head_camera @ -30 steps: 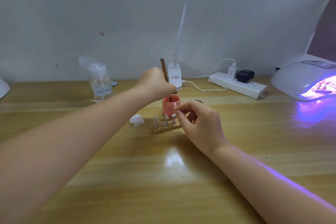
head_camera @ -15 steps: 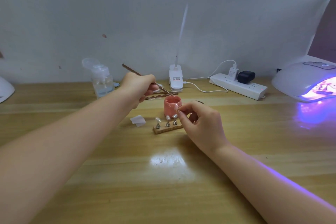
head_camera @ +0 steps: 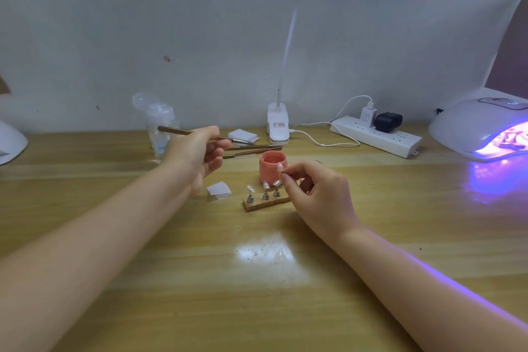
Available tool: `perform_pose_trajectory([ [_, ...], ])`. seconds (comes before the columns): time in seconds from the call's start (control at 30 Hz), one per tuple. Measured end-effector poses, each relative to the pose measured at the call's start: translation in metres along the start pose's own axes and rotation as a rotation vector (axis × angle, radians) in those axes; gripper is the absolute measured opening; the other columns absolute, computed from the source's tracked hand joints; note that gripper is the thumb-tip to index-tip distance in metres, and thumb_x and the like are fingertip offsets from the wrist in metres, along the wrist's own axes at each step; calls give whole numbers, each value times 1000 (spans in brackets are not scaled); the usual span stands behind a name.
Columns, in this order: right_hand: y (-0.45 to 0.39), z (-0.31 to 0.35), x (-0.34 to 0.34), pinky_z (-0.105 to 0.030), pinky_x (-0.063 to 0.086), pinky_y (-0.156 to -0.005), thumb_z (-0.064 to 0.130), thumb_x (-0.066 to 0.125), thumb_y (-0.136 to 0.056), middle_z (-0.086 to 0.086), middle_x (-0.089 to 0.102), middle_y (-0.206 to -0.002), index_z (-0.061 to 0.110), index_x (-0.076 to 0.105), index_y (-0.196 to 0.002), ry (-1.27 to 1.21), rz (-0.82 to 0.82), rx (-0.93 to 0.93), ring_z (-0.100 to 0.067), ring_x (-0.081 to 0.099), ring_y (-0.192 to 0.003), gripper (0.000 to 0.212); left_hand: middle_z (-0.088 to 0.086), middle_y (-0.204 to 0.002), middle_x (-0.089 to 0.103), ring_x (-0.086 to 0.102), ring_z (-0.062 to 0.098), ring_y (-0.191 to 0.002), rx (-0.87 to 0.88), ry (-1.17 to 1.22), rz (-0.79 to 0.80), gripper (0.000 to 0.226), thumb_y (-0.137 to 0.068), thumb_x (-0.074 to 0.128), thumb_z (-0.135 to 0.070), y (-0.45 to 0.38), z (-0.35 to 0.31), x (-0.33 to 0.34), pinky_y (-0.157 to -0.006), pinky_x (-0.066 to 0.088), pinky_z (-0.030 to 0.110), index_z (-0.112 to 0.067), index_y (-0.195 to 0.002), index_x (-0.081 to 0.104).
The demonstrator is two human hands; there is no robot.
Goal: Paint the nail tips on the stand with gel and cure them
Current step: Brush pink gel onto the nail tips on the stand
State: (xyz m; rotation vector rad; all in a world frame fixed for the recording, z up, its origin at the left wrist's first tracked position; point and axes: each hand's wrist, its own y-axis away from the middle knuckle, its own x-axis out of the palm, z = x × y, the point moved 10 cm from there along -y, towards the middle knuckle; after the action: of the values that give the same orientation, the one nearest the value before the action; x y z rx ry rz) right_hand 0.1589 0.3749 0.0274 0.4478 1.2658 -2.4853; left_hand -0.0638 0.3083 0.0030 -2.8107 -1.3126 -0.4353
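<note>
Wooden worktop: left hand grips the gel brush above, right hand pinches a nail tip beside the pink jar, over the stand.

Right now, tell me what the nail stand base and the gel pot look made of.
Nail stand base: apparently cork or raw wood, matte, tan and speckled, rough-edged. Gel pot: pink, smooth, with slight sheen; plastic or glass, cannot tell which.

A single wide-angle view looks from the person's head, forward and down across the wooden desk toward the back wall. Both forearms reach in from the bottom corners. The nail stand sits near centre, fairly close; edges bend with the lens.
</note>
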Motion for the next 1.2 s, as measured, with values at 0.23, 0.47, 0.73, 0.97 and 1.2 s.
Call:
perform_pose_trajectory([
  [0.23,0,-17,1,-12,38,-57,10,72,-83,26,59,-60,18,72,-81,-100,-11,137,-4,51,-52,8,10,-88,76,68,12,-70,314,42,240,10,-85,71,-19,69,-14,13,-51,52,22,-15,-89,79],
  [0.47,0,-12,-5,-38,52,-62,11,72,-84,14,66,-69,17,72,-86,-140,-40,147,-20,59,-58,6,-2,-88,75,70,14,-69,710,-265,264,19,-86,61,-18,116,-27,16,-63,56,22,-27,-99,71],
  [0.73,-2,0,-8,-45,55,-59,15,73,-85,19,67,-72,17,71,-88,-219,-54,132,-17,60,-57,4,-16,-99,71,69,5,-92,907,-487,330,21,-86,54,-29,141,-24,30,-79,51,15,-35,-105,62],
  [0.97,-3,2,-10,-25,46,-53,17,73,-85,31,63,-68,20,70,-85,-177,-63,102,-13,55,-53,5,-12,-94,69,66,9,-92,957,-519,289,20,-87,52,-30,140,-21,29,-82,48,15,-32,-105,61],
  [1.2,-3,-3,-12,-27,45,-54,12,73,-84,20,60,-61,19,70,-85,-154,-64,114,-13,53,-52,8,-6,-87,70,66,12,-85,984,-541,328,18,-87,51,-26,142,-22,31,-77,49,17,-28,-100,63],
])
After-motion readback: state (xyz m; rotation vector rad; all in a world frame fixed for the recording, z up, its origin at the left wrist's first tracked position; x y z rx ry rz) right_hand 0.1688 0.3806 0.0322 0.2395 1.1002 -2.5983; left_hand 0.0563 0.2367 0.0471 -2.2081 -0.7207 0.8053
